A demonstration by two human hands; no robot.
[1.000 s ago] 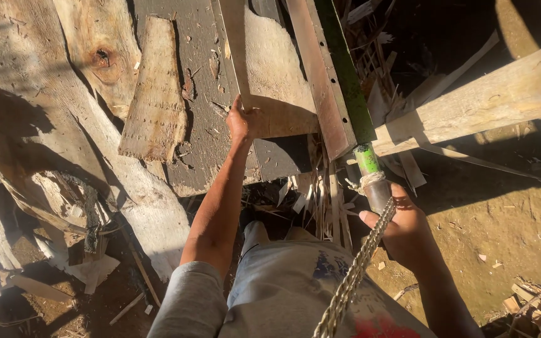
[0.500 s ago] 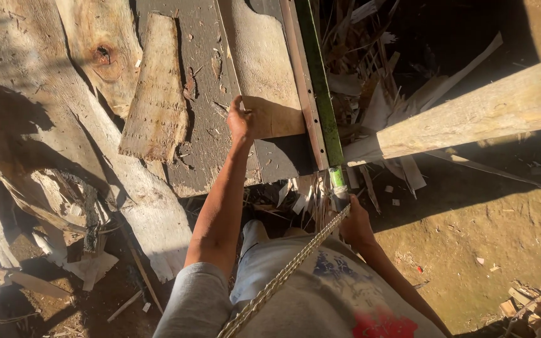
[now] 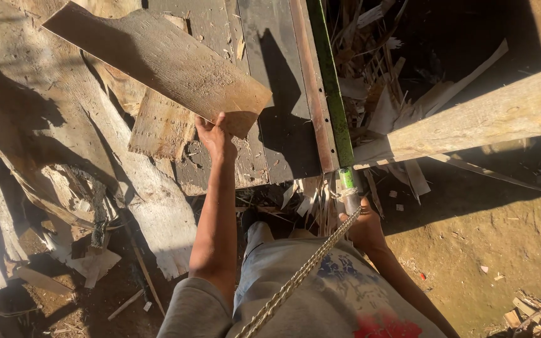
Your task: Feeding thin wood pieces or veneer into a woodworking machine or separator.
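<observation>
My left hand (image 3: 215, 139) grips the near edge of a flat, weathered wooden board (image 3: 158, 62) and holds it lifted and angled to the upper left, above a pile of planks. My right hand (image 3: 363, 226) is closed around the lower end of a long green-handled tool (image 3: 332, 94) with a silver collar, which runs up along a rusty metal strip (image 3: 311, 87). A metal chain (image 3: 302, 278) crosses in front of my grey shirt, from the bottom edge up toward the right hand.
Old grey boards (image 3: 264, 94) and split wood scraps (image 3: 82, 206) lie heaped on the left. A thick pale beam (image 3: 471, 122) juts in from the right. Bare dirt ground (image 3: 489, 238) with wood chips lies at lower right. Splinters (image 3: 320, 200) pile at my feet.
The left hand has lifted the board and swung it to the upper left, off the pile. The right hand with the green tool moved left earlier and now stays near the metal strip.
</observation>
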